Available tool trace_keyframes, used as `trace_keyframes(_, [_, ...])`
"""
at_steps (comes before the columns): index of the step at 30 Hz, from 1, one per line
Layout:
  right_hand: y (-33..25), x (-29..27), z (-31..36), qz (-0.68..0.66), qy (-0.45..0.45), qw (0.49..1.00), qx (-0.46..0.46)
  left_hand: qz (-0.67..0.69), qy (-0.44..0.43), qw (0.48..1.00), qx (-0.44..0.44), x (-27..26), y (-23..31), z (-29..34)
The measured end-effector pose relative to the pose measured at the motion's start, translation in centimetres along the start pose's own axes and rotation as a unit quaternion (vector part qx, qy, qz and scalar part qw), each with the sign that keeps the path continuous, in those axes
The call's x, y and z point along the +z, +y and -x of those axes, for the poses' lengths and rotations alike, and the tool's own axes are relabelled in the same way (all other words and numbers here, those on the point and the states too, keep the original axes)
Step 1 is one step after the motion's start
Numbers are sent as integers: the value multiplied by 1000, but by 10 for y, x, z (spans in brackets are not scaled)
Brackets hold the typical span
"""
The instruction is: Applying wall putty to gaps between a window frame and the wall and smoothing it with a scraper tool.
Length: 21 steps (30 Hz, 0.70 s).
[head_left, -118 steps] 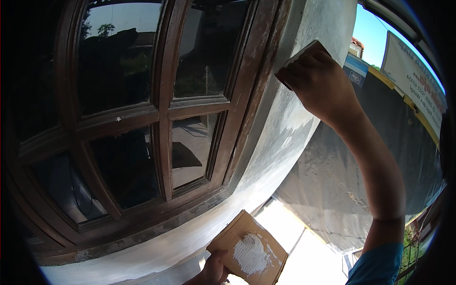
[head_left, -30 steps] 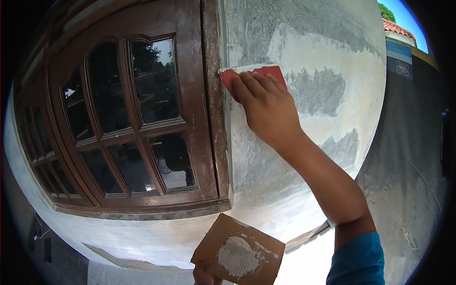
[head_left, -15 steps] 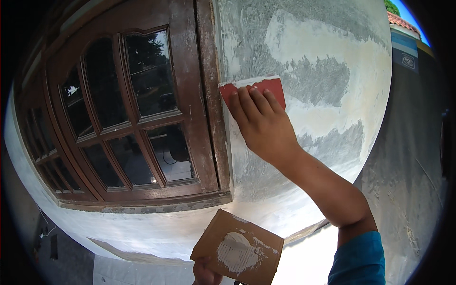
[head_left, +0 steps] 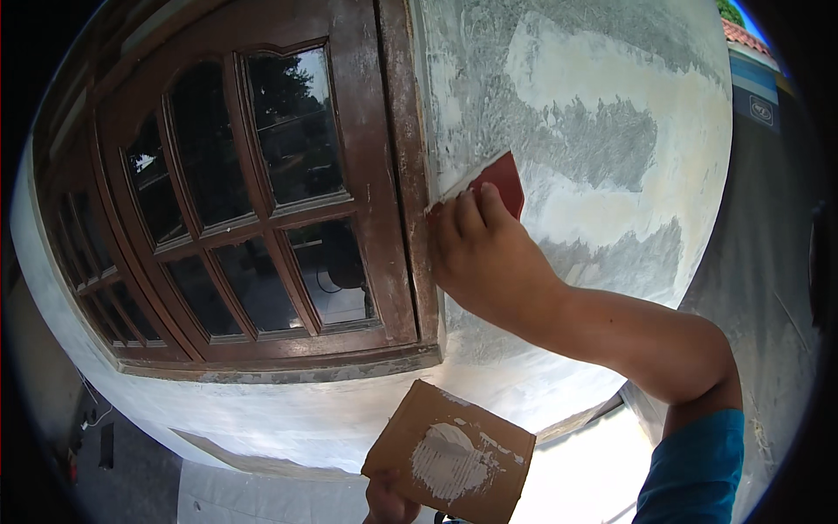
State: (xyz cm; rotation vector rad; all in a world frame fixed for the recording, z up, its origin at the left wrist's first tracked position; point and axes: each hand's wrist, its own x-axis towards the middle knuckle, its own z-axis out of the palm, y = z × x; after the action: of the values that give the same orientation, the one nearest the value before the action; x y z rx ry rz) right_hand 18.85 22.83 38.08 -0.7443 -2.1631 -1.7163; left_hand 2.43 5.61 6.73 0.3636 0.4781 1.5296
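Observation:
My right hand (head_left: 493,258) grips a flat red putty spreader (head_left: 504,188), its long edge tilted and pressed to the grey wall (head_left: 594,144) right beside the window frame. White filler shows along that edge. Patches of pale filler cover parts of the rough wall. Low in the picture my left hand (head_left: 389,499) pinches the corner of a brown cardboard piece (head_left: 403,437), held below the window. On the cardboard lies a smeared heap of white putty (head_left: 449,463).
A brown wooden window (head_left: 367,188) with several glass panes fills the left side, its frame (head_left: 408,166) next to the spreader. Dark sheeting (head_left: 742,262) hangs at the right beyond the wall's edge. A red tiled roof (head_left: 746,37) shows at the upper right.
My right hand has moved down the wall along the frame, and the spreader has turned from nearly level to a steep slant. The cardboard stays held low in my left hand.

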Motion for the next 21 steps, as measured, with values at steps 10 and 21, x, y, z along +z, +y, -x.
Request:
trace_keyframes(10, [84, -59, -74, 95, 73, 992, 29, 30, -16, 998, -57, 20, 6, 1])
trace_keyframes(21, [80, -108, -171, 82, -375, 923, -8, 38, -117, 976, -179, 3, 10, -33])
